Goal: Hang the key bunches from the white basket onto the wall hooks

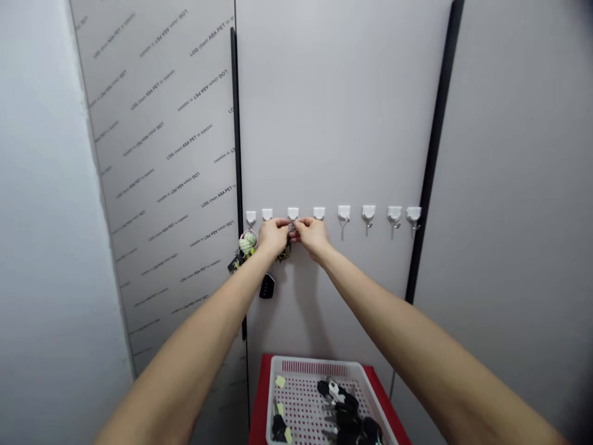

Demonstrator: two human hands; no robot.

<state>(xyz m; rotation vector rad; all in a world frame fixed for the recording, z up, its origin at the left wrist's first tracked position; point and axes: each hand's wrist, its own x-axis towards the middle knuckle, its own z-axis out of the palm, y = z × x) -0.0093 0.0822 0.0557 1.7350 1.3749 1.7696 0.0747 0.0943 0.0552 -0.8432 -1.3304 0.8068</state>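
Observation:
A row of several white adhesive hooks [369, 213] runs across the grey wall panel. My left hand [272, 235] and my right hand [312, 235] meet at the third hook from the left [293, 213], both pinched on a small metal key ring [291, 227] just under it. A dark bunch hangs below my left hand, mostly hidden. A black key fob [267, 287] dangles under my left wrist. A green-and-white keychain [248, 241] hangs from the leftmost hook.
Below stands a white perforated basket [306, 368] on a red surface [258, 408], holding several black key fobs [345, 408] and yellow tags. A film-covered panel with printed text [162, 161] is at left; a black vertical strip [433, 154] at right.

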